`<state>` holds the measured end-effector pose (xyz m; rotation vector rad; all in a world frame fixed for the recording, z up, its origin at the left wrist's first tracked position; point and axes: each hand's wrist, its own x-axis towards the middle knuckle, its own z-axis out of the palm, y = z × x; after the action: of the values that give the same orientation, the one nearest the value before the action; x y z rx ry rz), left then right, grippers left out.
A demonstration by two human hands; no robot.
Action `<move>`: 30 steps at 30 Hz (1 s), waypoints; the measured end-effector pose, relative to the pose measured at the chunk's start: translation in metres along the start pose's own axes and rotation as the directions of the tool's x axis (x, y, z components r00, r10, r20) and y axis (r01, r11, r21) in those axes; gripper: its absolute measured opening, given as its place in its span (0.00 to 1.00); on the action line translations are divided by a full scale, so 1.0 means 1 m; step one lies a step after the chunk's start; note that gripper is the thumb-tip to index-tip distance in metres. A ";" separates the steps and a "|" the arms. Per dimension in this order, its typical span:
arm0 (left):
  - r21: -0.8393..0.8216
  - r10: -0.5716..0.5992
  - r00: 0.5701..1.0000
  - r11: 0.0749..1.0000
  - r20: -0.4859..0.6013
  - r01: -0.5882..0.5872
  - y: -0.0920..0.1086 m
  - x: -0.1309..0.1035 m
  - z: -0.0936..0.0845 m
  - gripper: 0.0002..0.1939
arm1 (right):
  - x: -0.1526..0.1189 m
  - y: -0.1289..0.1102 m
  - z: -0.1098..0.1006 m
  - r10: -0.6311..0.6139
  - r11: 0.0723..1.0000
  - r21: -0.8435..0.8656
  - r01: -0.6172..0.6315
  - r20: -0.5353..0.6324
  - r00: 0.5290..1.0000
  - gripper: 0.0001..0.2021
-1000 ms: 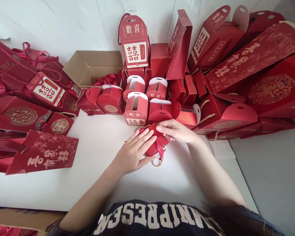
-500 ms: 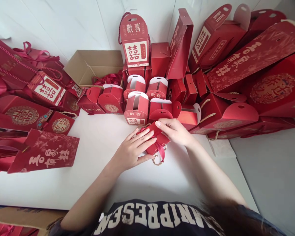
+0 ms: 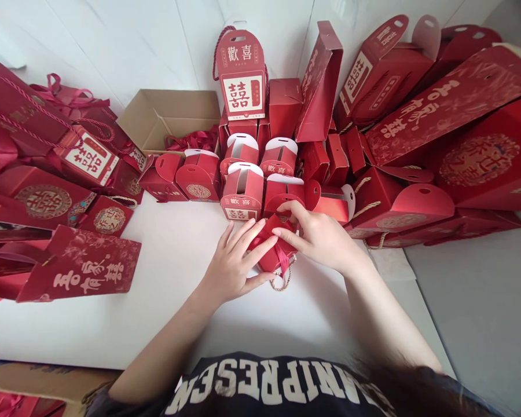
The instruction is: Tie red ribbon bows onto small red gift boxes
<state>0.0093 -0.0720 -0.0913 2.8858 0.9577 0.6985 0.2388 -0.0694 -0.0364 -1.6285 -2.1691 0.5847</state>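
A small red gift box [image 3: 267,262] lies on the white table below my hands. It has a dark pink ribbon [image 3: 283,259] and a twisted cream cord handle [image 3: 285,282] at its near end. My left hand [image 3: 232,263] holds the box from the left, fingers spread over its top and thumb along the near edge. From the right, my right hand [image 3: 321,236] grips the box's upper part between thumb and bent index finger. Both hands cover much of the box, so the exact pinch point is unclear.
Several small red boxes [image 3: 242,194] stand just beyond my hands. Larger red bags and boxes crowd the right [image 3: 403,197] and left sides [image 3: 98,275]. An open cardboard box [image 3: 165,110] holding red ribbons is at the back. Another carton [image 3: 47,379] sits below the table's near left.
My right hand has shifted slightly, its index finger now bent over the box's far side and its thumb lower on top. My left fingers have spread apart a little.
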 end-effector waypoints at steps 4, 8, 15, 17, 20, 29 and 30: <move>-0.001 -0.003 1.000 1.000 0.012 0.003 0.000 0.000 0.002 0.32 | 0.000 0.001 0.004 -0.012 0.995 -0.102 0.014 0.019 1.000 0.18; -0.015 -0.006 1.000 1.000 0.024 0.006 0.001 0.001 0.002 0.31 | 0.002 0.004 0.009 -0.009 0.984 -0.176 0.016 0.036 0.999 0.15; -0.124 -0.041 0.999 0.991 0.002 0.041 -0.002 0.000 0.000 0.30 | -0.001 0.004 -0.002 0.043 0.969 -0.246 -0.038 0.014 0.999 0.14; -0.214 -0.130 0.988 0.971 -0.083 0.110 -0.003 0.000 0.001 0.29 | -0.005 0.005 -0.010 0.056 0.967 -0.247 -0.058 -0.015 0.998 0.13; -0.331 -0.417 0.886 0.881 -0.205 0.338 -0.006 0.001 0.000 0.19 | -0.012 0.009 -0.019 0.096 0.966 -0.242 -0.094 0.000 0.995 0.11; -0.569 -0.636 0.676 0.419 0.372 0.707 -0.027 0.002 -0.018 0.18 | -0.018 0.000 -0.021 0.139 0.984 -0.155 -0.090 0.342 0.929 0.26; -0.579 -0.610 0.677 0.398 0.413 0.711 -0.028 0.002 -0.020 0.17 | -0.017 -0.002 -0.020 0.126 0.986 -0.143 -0.081 0.340 0.932 0.25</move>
<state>-0.0137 -0.0502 -0.0771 1.6180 1.3157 0.5802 0.2525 -0.0845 -0.0190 -1.8321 -2.4218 0.8382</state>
